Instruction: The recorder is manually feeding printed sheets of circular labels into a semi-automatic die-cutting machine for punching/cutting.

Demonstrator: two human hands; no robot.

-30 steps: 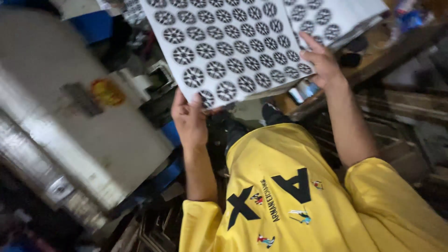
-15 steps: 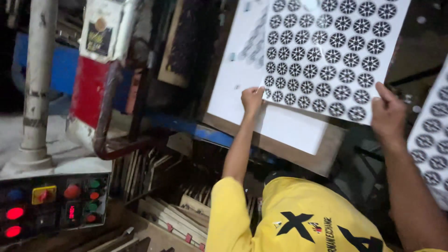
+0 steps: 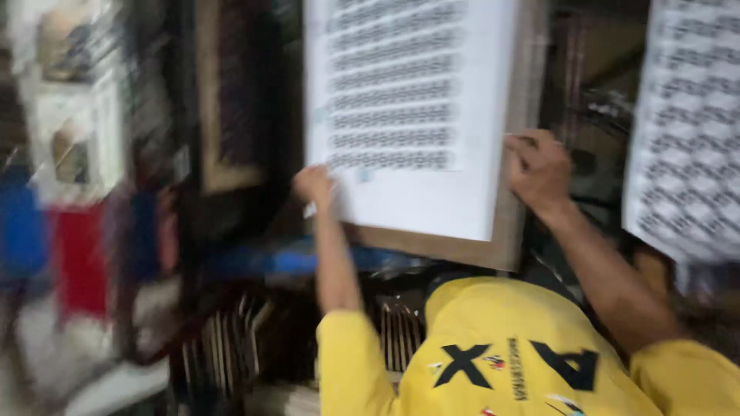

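Since the earlier view, both hands have slid the white printed sheet [image 3: 408, 115] up onto the brown board [image 3: 516, 192], and the picture has blurred. Both arms reach upward from yellow sleeves. Left hand [image 3: 314, 185] is curled closed at the sheet's lower left corner, pinching its edge. Right hand [image 3: 538, 168] bends at the knuckles, fingers closed against the sheet's right edge and the board. A second patterned sheet [image 3: 686, 131] hangs to the right.
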